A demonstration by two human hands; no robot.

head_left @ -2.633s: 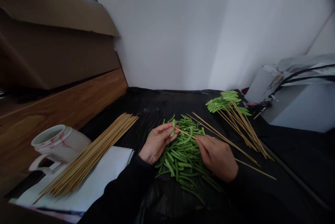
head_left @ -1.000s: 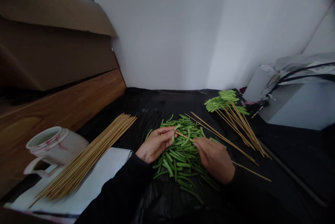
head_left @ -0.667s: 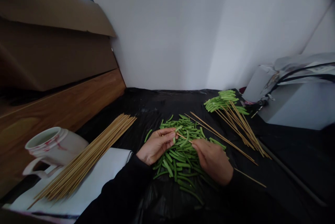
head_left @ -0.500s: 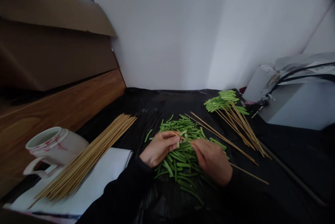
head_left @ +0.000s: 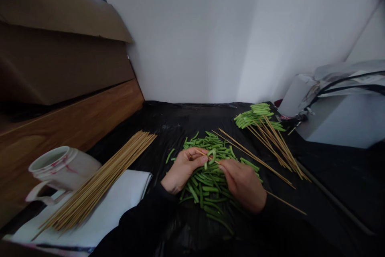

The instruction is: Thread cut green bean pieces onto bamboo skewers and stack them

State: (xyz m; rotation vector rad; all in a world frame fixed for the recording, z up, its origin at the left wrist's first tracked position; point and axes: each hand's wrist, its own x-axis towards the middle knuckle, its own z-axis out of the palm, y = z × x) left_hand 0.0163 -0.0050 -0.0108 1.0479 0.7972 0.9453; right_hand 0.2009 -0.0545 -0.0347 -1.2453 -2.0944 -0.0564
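Observation:
My right hand (head_left: 245,185) is closed around a bamboo skewer (head_left: 285,202), whose rear end sticks out behind it to the lower right. The skewer's front part runs across to my left hand (head_left: 187,168). There, thumb and fingers pinch a cut green bean (head_left: 213,154), which curves in a loop around the skewer where the two meet. Exactly where the skewer pierces the bean is too small to tell. Below both hands spreads a heap of cut green beans (head_left: 210,189), and part of it is hidden by them.
A thick bundle of skewers (head_left: 102,183) lies on white paper (head_left: 129,189) at left, beside a mug (head_left: 72,168). Two loose skewers (head_left: 255,156) rest right of the heap. Farther back are skewered green beans (head_left: 255,116). A cardboard box (head_left: 66,60) stands left, a pale box (head_left: 345,120) right.
The bean at my left fingertips has turned and now shows as a wider loop over the skewer. Both hands stay nearly in place.

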